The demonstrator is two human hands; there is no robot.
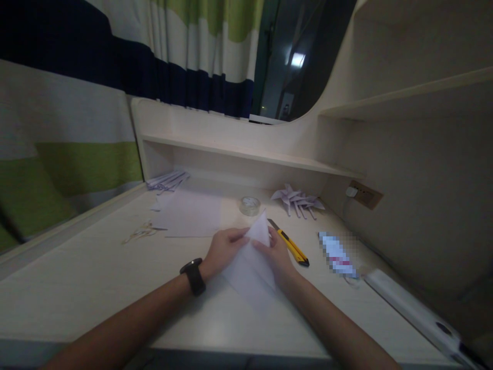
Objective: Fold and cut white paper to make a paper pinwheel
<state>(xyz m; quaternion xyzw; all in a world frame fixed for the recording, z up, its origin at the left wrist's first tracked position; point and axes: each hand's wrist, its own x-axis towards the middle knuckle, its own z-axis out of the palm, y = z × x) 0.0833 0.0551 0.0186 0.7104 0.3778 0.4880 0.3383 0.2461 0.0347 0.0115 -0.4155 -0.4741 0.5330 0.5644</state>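
A white sheet of paper [246, 270] is held just above the desk, its folded pointed corner facing away from me. My left hand [227, 249] grips its left edge, thumb on top. On the opposite edge, my right hand [278, 252] pinches the paper the same way, the thumbs close together. The fingers behind the paper are partly hidden. Right beside my right hand lies a yellow utility knife [293, 247] with its blade out. A roll of clear tape [250, 205] rests just beyond the paper's tip.
Paper pinwheels [296, 199] lie at the back right, near a wall socket [365, 194]. Flat white paper [192, 213], paper strips [168, 181] and thin sticks or ties [143, 232] occupy the left. A blurred-out packet [338, 255] and a long white bar [412, 308] are on the right.
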